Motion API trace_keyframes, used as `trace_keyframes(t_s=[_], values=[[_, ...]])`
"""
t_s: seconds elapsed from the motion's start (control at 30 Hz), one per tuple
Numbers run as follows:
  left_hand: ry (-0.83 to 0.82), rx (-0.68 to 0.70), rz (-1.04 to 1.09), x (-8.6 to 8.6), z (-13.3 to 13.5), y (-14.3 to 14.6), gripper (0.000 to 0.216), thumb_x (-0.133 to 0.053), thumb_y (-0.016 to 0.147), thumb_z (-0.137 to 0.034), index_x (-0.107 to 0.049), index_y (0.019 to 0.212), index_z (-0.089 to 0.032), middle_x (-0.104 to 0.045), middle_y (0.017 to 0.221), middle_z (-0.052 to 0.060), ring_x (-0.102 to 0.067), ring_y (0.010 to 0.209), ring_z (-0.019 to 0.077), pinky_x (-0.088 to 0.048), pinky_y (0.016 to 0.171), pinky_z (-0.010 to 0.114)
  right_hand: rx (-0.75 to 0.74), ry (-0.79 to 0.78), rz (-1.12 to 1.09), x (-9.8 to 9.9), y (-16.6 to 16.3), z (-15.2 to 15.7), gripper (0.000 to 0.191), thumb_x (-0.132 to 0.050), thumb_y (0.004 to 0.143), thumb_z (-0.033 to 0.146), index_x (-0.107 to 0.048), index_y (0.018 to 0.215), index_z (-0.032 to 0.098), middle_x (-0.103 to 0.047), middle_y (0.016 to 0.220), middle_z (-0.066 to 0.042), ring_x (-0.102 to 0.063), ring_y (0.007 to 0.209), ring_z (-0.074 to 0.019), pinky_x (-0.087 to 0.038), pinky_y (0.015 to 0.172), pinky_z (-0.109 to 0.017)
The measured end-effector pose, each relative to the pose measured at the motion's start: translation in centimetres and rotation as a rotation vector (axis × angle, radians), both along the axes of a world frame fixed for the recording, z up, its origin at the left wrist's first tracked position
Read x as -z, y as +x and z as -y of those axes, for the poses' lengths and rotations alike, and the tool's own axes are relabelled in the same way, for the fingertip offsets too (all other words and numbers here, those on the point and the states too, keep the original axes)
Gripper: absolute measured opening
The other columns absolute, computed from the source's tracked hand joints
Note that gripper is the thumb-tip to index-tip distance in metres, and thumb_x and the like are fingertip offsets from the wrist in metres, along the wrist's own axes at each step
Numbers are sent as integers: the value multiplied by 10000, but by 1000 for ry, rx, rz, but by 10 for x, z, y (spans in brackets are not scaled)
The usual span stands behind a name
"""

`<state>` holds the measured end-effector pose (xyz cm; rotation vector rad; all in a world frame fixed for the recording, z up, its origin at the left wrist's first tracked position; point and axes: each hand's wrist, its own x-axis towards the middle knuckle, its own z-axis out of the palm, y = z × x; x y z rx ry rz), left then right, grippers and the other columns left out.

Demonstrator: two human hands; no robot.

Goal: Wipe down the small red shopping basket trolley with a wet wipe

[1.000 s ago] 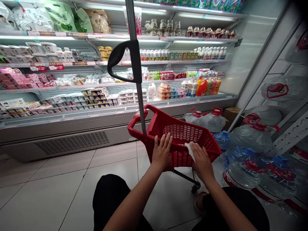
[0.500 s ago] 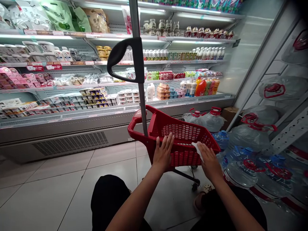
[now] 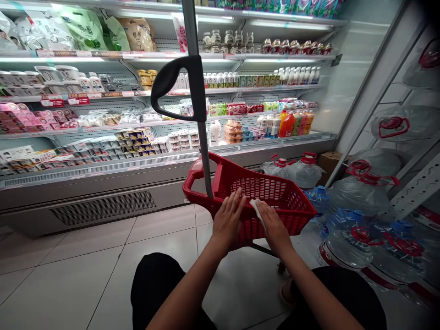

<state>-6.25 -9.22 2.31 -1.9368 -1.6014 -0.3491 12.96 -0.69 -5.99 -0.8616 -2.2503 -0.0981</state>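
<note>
A red plastic shopping basket (image 3: 275,195) on wheels stands on the tiled floor in front of me. Its grey pull pole with a black handle (image 3: 178,87) rises from its near left corner. My left hand (image 3: 227,219) lies flat on the basket's near rim, fingers stretched out. My right hand (image 3: 273,227) presses a small white wipe (image 3: 257,210) against the same rim, just right of the left hand. My knees in black show at the bottom.
A long refrigerated shelf unit (image 3: 137,114) with dairy cups, bottles and packets runs behind the basket. Large water jugs with red caps (image 3: 347,238) are stacked on the floor at the right, beside a metal rack (image 3: 412,192). A cardboard box (image 3: 330,161) sits by the cooler's end.
My right hand with the wipe slid left along the basket's rim, closer to my left hand. The left hand stayed on the rim.
</note>
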Motion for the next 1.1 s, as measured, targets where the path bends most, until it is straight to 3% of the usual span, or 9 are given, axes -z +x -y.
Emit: trace_keyframes(t_s=[0.1, 0.2, 0.33, 0.47, 0.57, 0.7, 0.9, 1.0, 1.1], values=[[20, -43, 30, -13, 4, -19, 751, -544, 844, -116, -396, 1579, -122, -184, 1732, 122, -209, 1597, 273, -146, 1319, 495, 127, -14, 11, 10, 42, -14, 708, -308, 1021, 150, -84, 1685, 247, -362, 1680, -69, -291, 1567, -222, -300, 1268, -488], [2, -49, 49, -14, 2, -22, 715, -560, 822, -113, -456, 1529, -92, -297, 1697, 151, -291, 1568, 302, -181, 1312, 490, 215, -31, -4, 18, 62, -23, 682, -341, 1037, 213, -122, 1682, 237, -393, 1663, -85, -322, 1554, -244, -308, 1259, -503], [-16, -72, 89, -8, -2, -8, 771, -598, 803, -152, -415, 1547, -67, -342, 1669, 194, -348, 1537, 337, -243, 1288, 508, 219, -16, -7, 8, 28, -15, 724, -320, 998, 135, -114, 1682, 254, -461, 1622, -79, -370, 1531, -231, -294, 1262, -520], [11, -101, 70, -6, -1, 1, 820, -555, 870, -131, -256, 1633, -101, -273, 1696, 200, -308, 1559, 315, -268, 1273, 505, -5, 18, -16, -18, -46, 11, 811, -303, 937, 50, -47, 1684, 232, -376, 1672, -84, -323, 1552, -197, -299, 1270, -482], [44, -106, 42, -6, 0, 1, 798, -486, 927, -103, -162, 1656, -88, -210, 1715, 193, -255, 1582, 274, -269, 1275, 465, -107, 36, -84, -30, -77, 22, 793, -323, 950, 73, -39, 1682, 181, -397, 1655, -131, -332, 1548, -211, -307, 1271, -500], [45, -99, 64, -5, 1, -2, 930, -525, 842, -73, -97, 1667, -113, -120, 1730, 191, -243, 1585, 292, -278, 1268, 484, -92, 32, -42, -22, -47, 11, 790, -326, 946, 78, -83, 1683, 225, -419, 1648, -80, -351, 1538, -199, -288, 1275, -497], [44, -97, 86, -1, -1, 3, 1048, -576, 756, -51, -72, 1672, -129, -59, 1733, 206, -231, 1584, 336, -259, 1272, 506, 155, 2, 51, 3, 35, -14, 779, -320, 955, 97, -95, 1684, 259, -421, 1649, -60, -362, 1534, -223, -301, 1254, -504], [38, -102, 84, 0, -2, 8, 1062, -591, 766, -62, -49, 1675, -139, -64, 1732, 204, -221, 1587, 336, -263, 1272, 509, 168, -4, 24, -2, 20, -8, 750, -321, 977, 117, -111, 1682, 263, -466, 1618, -74, -389, 1519, -241, -293, 1253, -537], [51, -118, 76, 1, -3, 11, 963, -573, 860, -100, -62, 1676, -127, -115, 1727, 205, -236, 1584, 322, -268, 1276, 504, 49, 25, -8, -16, -29, 8, 782, -317, 962, 81, -67, 1684, 248, -430, 1643, -76, -369, 1529, -222, -255, 1276, -525]])
